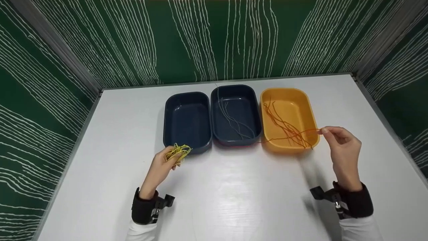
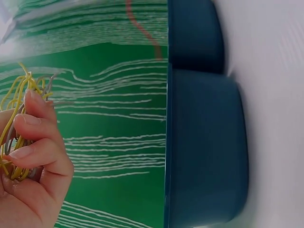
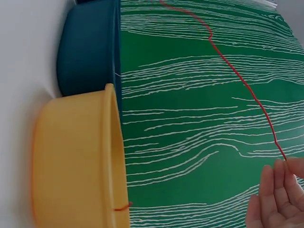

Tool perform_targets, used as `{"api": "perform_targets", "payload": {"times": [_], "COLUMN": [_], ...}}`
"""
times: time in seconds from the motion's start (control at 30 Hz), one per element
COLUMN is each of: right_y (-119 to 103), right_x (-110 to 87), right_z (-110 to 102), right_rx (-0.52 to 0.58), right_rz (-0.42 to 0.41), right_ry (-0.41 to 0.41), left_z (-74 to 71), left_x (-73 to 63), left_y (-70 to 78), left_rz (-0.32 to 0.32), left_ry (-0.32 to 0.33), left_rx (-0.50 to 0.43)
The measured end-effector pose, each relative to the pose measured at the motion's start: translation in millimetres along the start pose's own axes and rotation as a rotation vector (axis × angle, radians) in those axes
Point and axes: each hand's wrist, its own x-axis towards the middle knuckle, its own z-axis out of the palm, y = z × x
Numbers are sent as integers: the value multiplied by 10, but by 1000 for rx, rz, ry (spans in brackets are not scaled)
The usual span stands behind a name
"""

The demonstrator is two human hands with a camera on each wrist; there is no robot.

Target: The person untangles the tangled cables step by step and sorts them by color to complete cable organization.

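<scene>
In the head view my left hand (image 1: 158, 172) grips a tangled bundle of yellow wires (image 1: 179, 153) by the front of the left dark blue bin (image 1: 187, 124). The left wrist view shows grey wires (image 2: 10, 135) mixed into that bundle, with the fingers curled around it. At the right edge of the yellow bin (image 1: 302, 107), my right hand (image 1: 346, 157) pinches the end of a long red wire (image 3: 247, 88) between thumb and fingertips. The wire stretches leftward over the yellow bin toward the front of the middle bin. Several red wires (image 1: 284, 124) lie inside the yellow bin.
The middle dark blue bin (image 1: 239, 108) holds several grey wires (image 1: 230, 117), one reaching over its back edge. All three bins stand side by side on a white table (image 1: 227, 197). Green panels (image 1: 234, 40) with white wavy lines rise behind and at both sides.
</scene>
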Motion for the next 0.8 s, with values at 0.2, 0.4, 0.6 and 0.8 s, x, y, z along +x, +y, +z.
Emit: {"api": "perform_targets", "payload": {"times": [0.2, 0.4, 0.6, 0.8], "right_y": [-99, -91, -80, -88], "right_x": [45, 140, 220, 272], "right_z": [-86, -184, -248, -294], "right_rx": [89, 147, 255, 238], "right_rz": [-39, -39, -63, -57], "right_ry": [101, 191, 266, 351], "left_z": [12, 20, 15, 7], "left_x": [38, -15, -72, -73], "left_y": [-148, -9, 157, 148], "left_rz": [1, -9, -19, -6], "left_ry": [-7, -13, -12, -21], "left_rx": [26, 25, 36, 39]}}
